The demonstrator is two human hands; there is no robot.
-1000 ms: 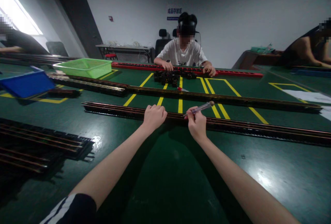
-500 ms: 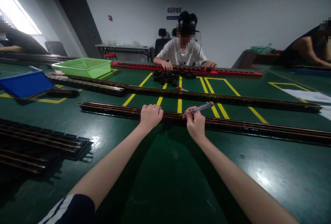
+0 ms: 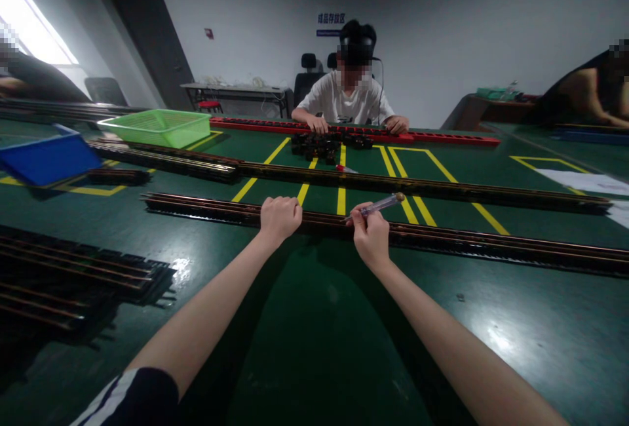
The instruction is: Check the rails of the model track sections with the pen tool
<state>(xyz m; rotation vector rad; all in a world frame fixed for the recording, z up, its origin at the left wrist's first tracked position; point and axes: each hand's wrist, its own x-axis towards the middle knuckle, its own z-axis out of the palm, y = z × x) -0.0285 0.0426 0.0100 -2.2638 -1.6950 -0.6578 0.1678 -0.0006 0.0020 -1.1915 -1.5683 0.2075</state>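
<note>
A long black rail with copper-coloured strips [image 3: 472, 244] lies across the green table in front of me. My left hand [image 3: 281, 219] is closed around this rail, left of the middle, knuckles up. In my right hand [image 3: 371, 237] is a screwdriver with a clear handle [image 3: 386, 203]. Its thin tip points left and down, close over the rail; whether it touches cannot be made out. The fingers of my right hand are wrapped round the handle near the shaft.
Beyond lies a second long dark rail [image 3: 442, 189]. More rails [image 3: 98, 265] are stacked at the left, near a blue tray [image 3: 49, 157] and a green basket [image 3: 162, 128]. Opposite, a person [image 3: 351, 95] sits behind a red rail [image 3: 452, 139] and black parts [image 3: 314, 146].
My left hand has moved slightly left, and the near rail has slid left with it. My right hand and the screwdriver have hardly moved. The person opposite has shifted one hand slightly.
</note>
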